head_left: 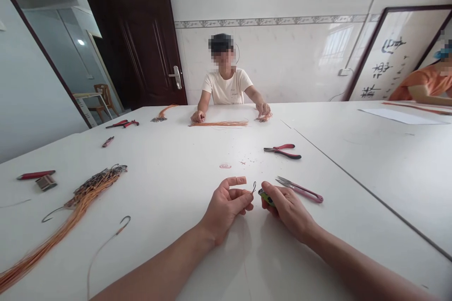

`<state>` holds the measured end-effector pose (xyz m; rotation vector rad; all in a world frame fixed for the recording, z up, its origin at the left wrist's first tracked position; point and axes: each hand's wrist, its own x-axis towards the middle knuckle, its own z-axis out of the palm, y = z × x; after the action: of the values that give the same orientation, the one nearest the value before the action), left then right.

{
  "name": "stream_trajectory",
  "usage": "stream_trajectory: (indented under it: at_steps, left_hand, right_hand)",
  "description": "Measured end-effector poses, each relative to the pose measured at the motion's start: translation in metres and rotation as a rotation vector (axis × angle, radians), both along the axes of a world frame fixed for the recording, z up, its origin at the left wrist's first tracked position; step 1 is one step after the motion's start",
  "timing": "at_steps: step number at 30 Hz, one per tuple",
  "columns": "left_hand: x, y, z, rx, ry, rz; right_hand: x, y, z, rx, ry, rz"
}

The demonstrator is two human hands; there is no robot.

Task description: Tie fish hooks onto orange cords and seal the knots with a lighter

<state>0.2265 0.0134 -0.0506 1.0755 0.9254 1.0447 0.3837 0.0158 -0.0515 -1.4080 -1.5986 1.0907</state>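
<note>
Left hand (229,207): thumb and finger pinched on small dark loop (254,186), upright above bench (169,254) | right hand (287,209): curled round green lighter (266,196), just right of loop

Looking out from head height now, forward and down over the white bench (169,160); sitting close behind the left hand (226,202) and right hand (289,207), gazing past them toward the person opposite (228,87), taking in the dark door (141,42) and the wall (278,51) beyond.
</note>
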Motion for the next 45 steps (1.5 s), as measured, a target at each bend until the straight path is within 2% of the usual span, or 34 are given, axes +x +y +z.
stream_trajectory:
  at_steps: [10, 34, 39, 41, 45]
  left_hand:
    - [0.001, 0.001, 0.0, 0.003, 0.004, -0.01]
    - [0.002, 0.0, 0.003, -0.014, 0.004, -0.005]
    - [0.001, 0.0, 0.002, -0.013, 0.009, -0.007]
    - [0.001, 0.0, 0.002, -0.02, 0.004, 0.0]
    - [0.001, -0.001, 0.002, -0.025, 0.003, 0.015]
  right_hand:
    - [0.001, -0.001, 0.002, -0.009, -0.066, -0.015]
    - [0.001, 0.001, -0.002, -0.001, -0.069, -0.014]
    - [0.002, -0.001, -0.005, 0.034, -0.053, -0.071]
    - [0.004, -0.001, -0.006, 0.098, -0.127, -0.09]
    - [0.012, 0.005, -0.011, 0.306, -0.459, -0.052]
